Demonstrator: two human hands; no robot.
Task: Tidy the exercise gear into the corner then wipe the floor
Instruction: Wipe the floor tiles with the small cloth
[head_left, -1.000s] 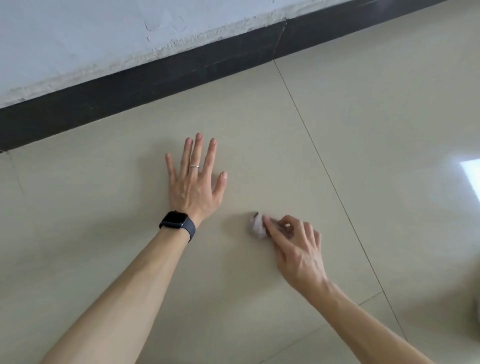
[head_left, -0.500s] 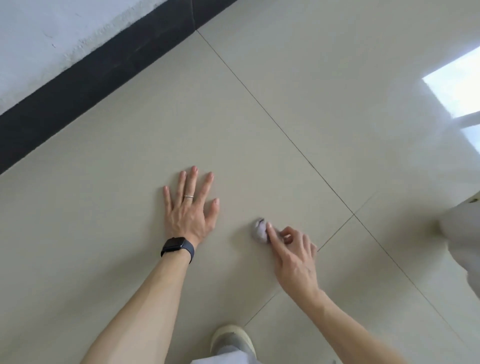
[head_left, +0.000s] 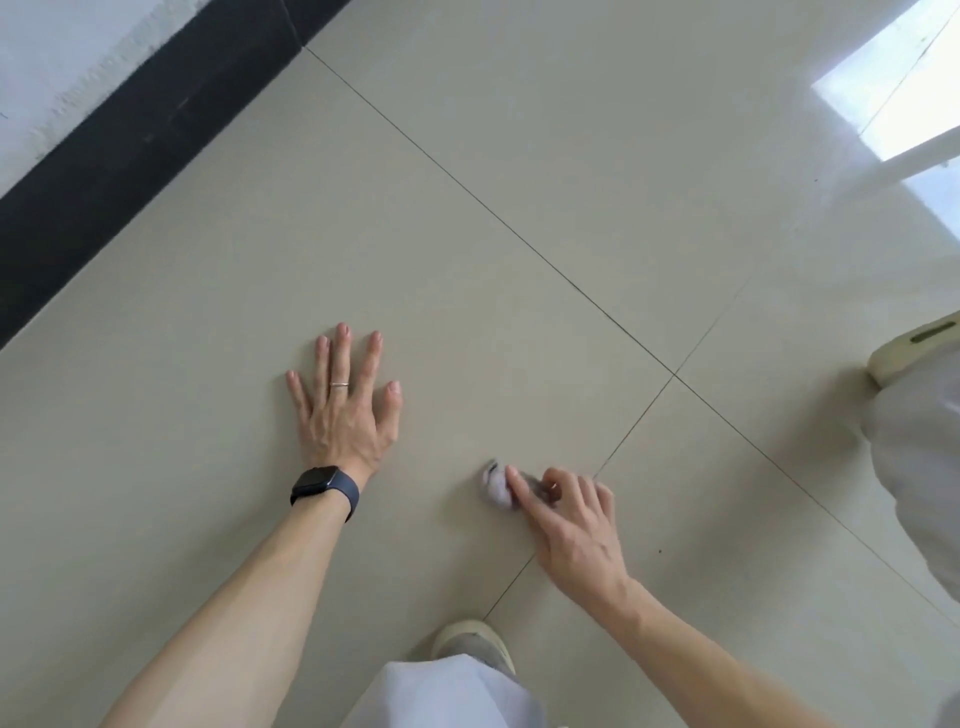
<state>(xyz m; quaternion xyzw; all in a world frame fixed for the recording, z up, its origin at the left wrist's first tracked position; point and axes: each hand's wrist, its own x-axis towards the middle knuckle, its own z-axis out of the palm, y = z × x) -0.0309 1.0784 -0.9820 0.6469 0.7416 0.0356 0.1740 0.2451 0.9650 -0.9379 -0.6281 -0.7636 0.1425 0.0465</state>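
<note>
A small crumpled whitish wipe (head_left: 494, 484) lies on the beige tiled floor (head_left: 519, 156). My right hand (head_left: 569, 519) pinches it with curled fingers and holds it down against the tile, just left of a grout line. My left hand (head_left: 345, 405) lies flat on the floor to the left of the wipe, fingers spread and straight, with a ring on one finger and a dark watch on the wrist. No exercise gear is in view.
A black skirting board (head_left: 119, 150) and white wall (head_left: 57, 57) run along the upper left. My shoe (head_left: 470, 644) and pale trouser leg (head_left: 447, 696) are at the bottom centre; another shoe (head_left: 914, 348) and leg are at the right edge. Bright window reflection at top right.
The view has swung down and to the right, so the wall has slid to the upper left and my feet have come into view. Both hands stay on the floor, the right still on the wipe.
</note>
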